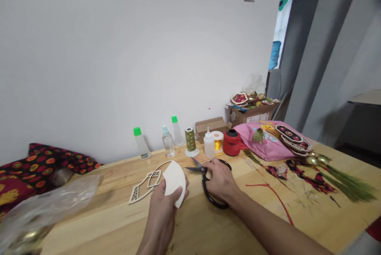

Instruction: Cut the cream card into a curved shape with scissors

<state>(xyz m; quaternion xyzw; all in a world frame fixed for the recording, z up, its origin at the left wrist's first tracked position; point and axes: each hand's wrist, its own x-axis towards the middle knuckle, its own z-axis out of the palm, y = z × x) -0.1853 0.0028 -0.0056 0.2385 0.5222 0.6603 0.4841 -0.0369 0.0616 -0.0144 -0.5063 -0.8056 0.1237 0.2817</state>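
One pale wooden table (119, 227) carries everything at hand. Black cloth printed in red and yellow (44, 163) lies at its left end; a pink bag (262, 143) rests by the back edge, right of the middle. The black-handled metal scissors (205, 170) lie nearer the table's middle, blades parted and pointing left; the right hand (219, 177) grips their handles. Pale, openwork fan-shaped pieces (145, 185) lie left of the left hand (166, 203), long axis slanting from near left to far right. Clasped between that hand's thumb and fingers, a white fan-shaped sheet (174, 181) is held above the table, long axis running from the back edge towards the front, curved outer side facing right. Near the back edge stands a red thread spool (231, 142).
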